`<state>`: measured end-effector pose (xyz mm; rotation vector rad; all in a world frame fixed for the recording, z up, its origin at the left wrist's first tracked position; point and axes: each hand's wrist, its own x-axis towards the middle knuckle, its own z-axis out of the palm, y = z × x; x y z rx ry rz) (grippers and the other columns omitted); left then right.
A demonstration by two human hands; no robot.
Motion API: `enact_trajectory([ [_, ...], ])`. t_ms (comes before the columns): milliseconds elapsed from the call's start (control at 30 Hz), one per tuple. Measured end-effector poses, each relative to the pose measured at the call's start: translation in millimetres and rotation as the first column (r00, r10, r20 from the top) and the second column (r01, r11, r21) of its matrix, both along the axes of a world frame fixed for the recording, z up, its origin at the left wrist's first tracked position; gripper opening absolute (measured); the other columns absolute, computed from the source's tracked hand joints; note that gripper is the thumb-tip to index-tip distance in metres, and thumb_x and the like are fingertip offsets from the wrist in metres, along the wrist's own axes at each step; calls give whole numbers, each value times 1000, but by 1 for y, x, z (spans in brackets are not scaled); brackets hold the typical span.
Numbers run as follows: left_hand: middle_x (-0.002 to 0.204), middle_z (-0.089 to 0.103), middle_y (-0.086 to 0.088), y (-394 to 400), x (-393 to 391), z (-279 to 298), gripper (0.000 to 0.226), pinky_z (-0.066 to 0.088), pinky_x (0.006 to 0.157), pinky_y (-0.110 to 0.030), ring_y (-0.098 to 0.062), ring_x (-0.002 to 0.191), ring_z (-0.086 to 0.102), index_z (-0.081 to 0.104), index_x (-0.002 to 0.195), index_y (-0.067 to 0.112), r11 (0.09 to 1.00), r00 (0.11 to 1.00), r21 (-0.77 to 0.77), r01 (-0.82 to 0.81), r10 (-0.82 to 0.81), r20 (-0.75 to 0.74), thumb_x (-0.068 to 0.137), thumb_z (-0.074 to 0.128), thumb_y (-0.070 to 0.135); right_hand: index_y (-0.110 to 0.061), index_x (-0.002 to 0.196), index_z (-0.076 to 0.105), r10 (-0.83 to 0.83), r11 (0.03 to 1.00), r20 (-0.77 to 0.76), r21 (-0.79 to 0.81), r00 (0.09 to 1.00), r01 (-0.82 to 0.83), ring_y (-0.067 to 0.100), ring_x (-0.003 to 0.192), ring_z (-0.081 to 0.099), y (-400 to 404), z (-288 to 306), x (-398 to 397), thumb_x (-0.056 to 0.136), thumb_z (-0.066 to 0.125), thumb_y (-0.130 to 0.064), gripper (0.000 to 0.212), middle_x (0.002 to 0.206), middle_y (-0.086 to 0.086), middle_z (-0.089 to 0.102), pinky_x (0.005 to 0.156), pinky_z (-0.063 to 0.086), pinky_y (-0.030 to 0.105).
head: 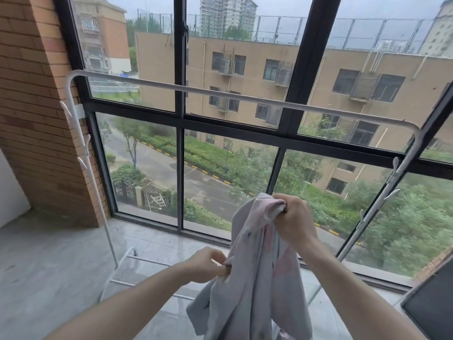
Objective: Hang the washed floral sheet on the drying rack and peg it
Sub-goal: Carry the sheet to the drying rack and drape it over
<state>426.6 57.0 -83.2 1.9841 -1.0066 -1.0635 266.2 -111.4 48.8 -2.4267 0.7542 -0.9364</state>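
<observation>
Fingers of the right hand (293,220) curl tightly round a bunched top corner of the pale grey cotton sheet with faded pink flowers (255,278), holding it up as the highest part of the cloth. Lower and nearer the body, the left hand (208,265) pinches a fold of the sheet's edge between thumb and fingertips, seemingly feeling along it for the next corner. From these two grips the sheet hangs straight down in a loose, gathered column, its long axis vertical and its lower end out of view, so it is not yet spread.

Above the sheet runs the white tubular metal drying rack (220,93), whose top bar crosses the view well above both hands, sloping down towards its right-hand post. The sheet lies wholly below that bar and on the person's side of it, with clear air between. The right hand is the nearer to the bar, so the lift over it probably leads from that grip, with the left drawing the edge out along the bar. The rack's lower rails stand beneath the hands. No pegs are visible. Beyond the rack is a dark-framed balcony window (181,119), and left of it a brick pillar (31,94).
</observation>
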Motion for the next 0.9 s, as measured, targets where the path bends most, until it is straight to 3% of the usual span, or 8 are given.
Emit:
enact_trajectory([
  [200,86,72,-11,-8,54,2,22,54,80,-42,-30,87,67,66,86,9,940,916,-166,-300,332,226,100,57,24,-15,61,57,-94,995,-12,-31,995,94,21,56,54,-14,4,-27,82,56,-3,25,57,-5,57,46,33,30],
  [367,68,53,-2,-8,91,120,33,33,57,-35,-22,68,49,55,79,13,717,778,-540,-440,605,170,109,48,25,-23,74,68,-304,951,-221,-137,927,279,29,71,60,-42,-9,-56,89,61,-17,18,76,-6,64,56,39,33],
  [433,63,50,3,-11,74,171,29,34,53,-31,-12,57,45,58,83,13,721,800,-646,-250,530,282,108,50,25,-26,93,75,-326,941,-418,-60,848,332,29,78,65,-53,-12,-60,90,68,-33,10,85,-1,71,63,47,35],
  [500,60,45,9,-13,48,208,27,31,48,-22,-5,51,38,57,81,17,713,827,-698,-60,428,366,107,52,21,-44,113,69,-145,969,-514,99,846,226,16,86,69,-54,-7,-57,71,79,-66,48,95,-13,74,75,57,36],
  [600,56,41,16,-22,16,236,31,29,47,-14,-2,49,35,54,77,24,689,880,-713,130,251,403,107,54,14,-47,138,50,343,855,-284,490,895,-172,5,101,71,-26,22,-35,65,91,-61,85,116,-16,72,85,59,27],
  [667,56,40,17,-32,5,238,30,31,48,-13,0,49,35,56,78,23,702,900,-681,208,136,415,106,55,15,-32,132,57,467,750,-85,566,880,-342,10,98,75,-1,37,-18,83,84,-42,57,112,-7,76,75,60,26],
  [733,58,44,17,-39,4,229,28,34,50,-18,-2,53,38,59,79,23,734,900,-629,257,56,433,106,56,21,-20,105,71,395,823,-17,450,918,-346,18,86,76,10,37,-2,92,76,-36,22,96,4,78,67,60,43],
  [900,93,66,20,-24,44,174,25,51,74,-26,-4,84,64,65,97,35,903,942,-367,225,-105,320,90,67,59,-31,71,68,257,921,73,284,964,-267,1,54,45,14,16,10,90,70,-20,22,58,-18,57,51,35,27],
])
